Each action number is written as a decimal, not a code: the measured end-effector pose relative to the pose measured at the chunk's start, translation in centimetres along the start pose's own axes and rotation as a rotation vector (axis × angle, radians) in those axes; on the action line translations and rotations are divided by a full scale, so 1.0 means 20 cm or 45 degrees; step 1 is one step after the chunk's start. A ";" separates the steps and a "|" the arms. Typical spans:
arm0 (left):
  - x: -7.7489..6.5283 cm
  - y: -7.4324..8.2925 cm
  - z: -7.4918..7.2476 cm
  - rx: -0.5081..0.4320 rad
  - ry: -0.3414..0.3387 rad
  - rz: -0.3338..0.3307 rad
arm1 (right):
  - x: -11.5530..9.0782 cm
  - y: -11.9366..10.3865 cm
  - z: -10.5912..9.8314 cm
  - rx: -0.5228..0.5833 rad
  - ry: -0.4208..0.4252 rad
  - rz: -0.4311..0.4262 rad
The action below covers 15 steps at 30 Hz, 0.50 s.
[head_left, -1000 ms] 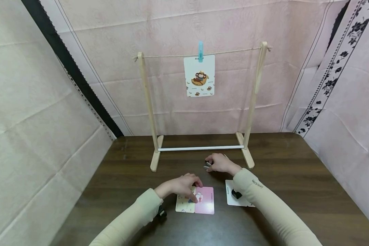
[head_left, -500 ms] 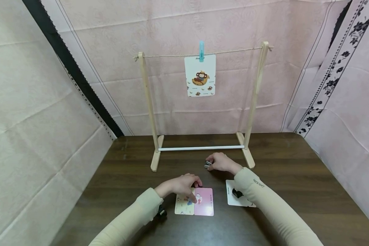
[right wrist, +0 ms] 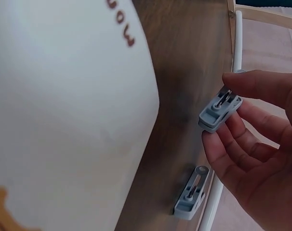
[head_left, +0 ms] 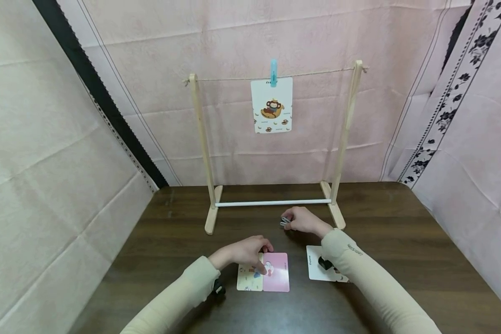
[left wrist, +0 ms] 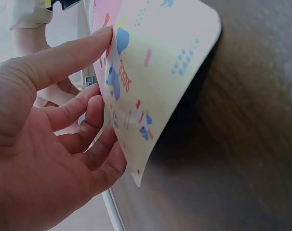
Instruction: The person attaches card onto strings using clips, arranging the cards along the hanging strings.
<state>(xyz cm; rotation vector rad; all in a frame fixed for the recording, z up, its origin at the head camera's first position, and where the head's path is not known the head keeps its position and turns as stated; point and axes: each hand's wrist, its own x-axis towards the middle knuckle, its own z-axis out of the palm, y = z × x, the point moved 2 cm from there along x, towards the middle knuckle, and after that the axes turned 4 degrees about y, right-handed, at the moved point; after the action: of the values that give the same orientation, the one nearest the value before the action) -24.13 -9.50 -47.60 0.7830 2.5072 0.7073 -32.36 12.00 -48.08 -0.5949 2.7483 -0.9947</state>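
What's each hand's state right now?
Left hand: closed, holding the pink-and-yellow card by its edge.
Right hand: closed, pinching a grey clothespin.

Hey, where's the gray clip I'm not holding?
In the right wrist view, the loose gray clip lies on the table, low, right of centre, between the white card and the white bar.

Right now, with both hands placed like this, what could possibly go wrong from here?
The grey clip is pinched in the fingertips of the right hand, so it might slip and drop. The right sleeve reaches over the white card lying on the table and could brush it out of place. The left hand has its thumb on the face of the yellow-and-pink card; a hard squeeze might bend it.
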 end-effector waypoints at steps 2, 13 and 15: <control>0.00 0.00 0.00 -0.011 0.010 -0.008 | -0.01 0.01 0.00 0.024 0.010 0.014; -0.01 0.02 -0.02 0.029 0.014 -0.011 | -0.07 0.04 -0.06 0.120 0.108 -0.056; -0.01 0.02 -0.03 0.031 0.018 0.008 | -0.07 0.05 -0.08 0.125 0.125 -0.076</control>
<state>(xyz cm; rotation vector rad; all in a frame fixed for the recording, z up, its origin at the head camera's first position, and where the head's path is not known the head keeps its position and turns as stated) -24.17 -9.57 -46.84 0.7971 2.5315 0.6879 -31.84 14.18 -47.42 -0.6316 2.7606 -1.1956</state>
